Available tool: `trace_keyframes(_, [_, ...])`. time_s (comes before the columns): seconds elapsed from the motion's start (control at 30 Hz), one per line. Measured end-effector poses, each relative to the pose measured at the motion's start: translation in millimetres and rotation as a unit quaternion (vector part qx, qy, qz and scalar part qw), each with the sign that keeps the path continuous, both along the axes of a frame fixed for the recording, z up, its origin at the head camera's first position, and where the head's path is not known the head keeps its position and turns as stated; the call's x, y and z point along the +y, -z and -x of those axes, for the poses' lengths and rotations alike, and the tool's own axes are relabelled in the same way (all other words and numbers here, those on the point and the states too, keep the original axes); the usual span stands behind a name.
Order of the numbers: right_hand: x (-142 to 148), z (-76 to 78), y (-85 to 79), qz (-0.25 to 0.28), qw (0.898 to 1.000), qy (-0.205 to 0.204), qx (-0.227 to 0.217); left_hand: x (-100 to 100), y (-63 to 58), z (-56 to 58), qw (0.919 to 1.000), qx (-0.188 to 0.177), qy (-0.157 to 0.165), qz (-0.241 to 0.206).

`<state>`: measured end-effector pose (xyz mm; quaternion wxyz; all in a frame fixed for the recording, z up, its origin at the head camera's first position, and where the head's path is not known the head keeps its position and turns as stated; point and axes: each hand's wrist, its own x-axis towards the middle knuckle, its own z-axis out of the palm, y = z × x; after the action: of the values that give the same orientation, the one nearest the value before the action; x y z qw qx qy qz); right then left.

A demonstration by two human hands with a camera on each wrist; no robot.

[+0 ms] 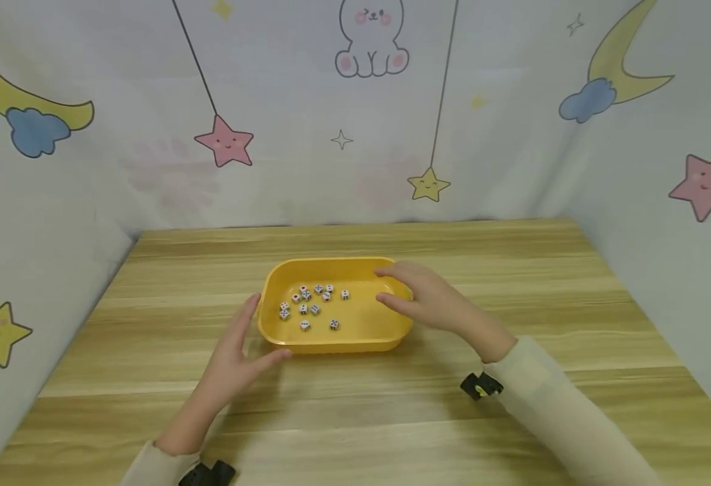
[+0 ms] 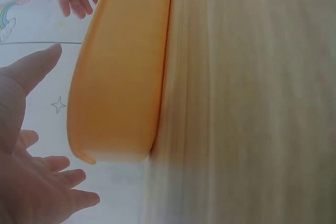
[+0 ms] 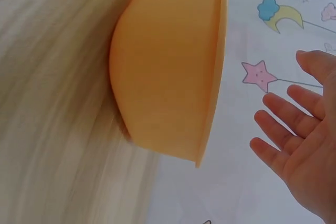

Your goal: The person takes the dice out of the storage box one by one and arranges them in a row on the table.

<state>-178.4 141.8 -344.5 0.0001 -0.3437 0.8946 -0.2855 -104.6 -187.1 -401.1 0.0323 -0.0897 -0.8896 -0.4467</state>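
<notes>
A yellow plastic tray [image 1: 367, 331] with rounded corners sits on the wooden table. Inside it, mostly toward the left, lie several small white dice [image 1: 315, 310] with dark and red pips. My left hand [image 1: 233, 368] is spread beside the tray's left end, thumb near the front corner; the left wrist view shows this hand [image 2: 31, 166] apart from the tray wall [image 2: 121, 72]. Over the right end hovers my right hand [image 1: 431, 297], thumb and fingers extended. In the right wrist view that hand [image 3: 310, 140] has straight, parted fingers and holds nothing.
The wood-grain table [image 1: 379, 418] extends on all sides of the tray. A white cloth backdrop [image 1: 306, 182] printed with stars, moons and a bear encloses the back and sides. Black straps [image 1: 481, 386] are worn at both wrists.
</notes>
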Motion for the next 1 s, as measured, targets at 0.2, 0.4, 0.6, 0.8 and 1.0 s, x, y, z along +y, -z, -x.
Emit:
trace_keyframes(0.2, [-19, 22.5, 5.1, 0.017, 0.999, 0.008, -0.036, -2, 4.2, 6.2, 0.9993, -0.035, -0.003, -0.015])
trace_keyframes(0.4, [-35, 40.9, 15.5, 0.031, 0.997, 0.009, -0.071, -1, 11.4, 9.8, 0.9971, -0.058, 0.003, -0.05])
trace_keyframes(0.6, [-50, 53.4, 25.7, 0.019, 0.996, -0.01, -0.086, -3, 15.1, 11.3, 0.994, -0.084, 0.0, -0.07])
trace_keyframes(0.8, [-60, 62.4, 35.7, 0.011, 0.992, 0.007, -0.123, -3, 17.2, 13.3, 0.9924, -0.101, 0.004, -0.069])
trace_keyframes(1.0, [-65, 68.5, 46.2, 0.007, 0.982, 0.041, -0.185, -4, 15.6, 14.9, 0.9906, -0.116, 0.007, -0.072])
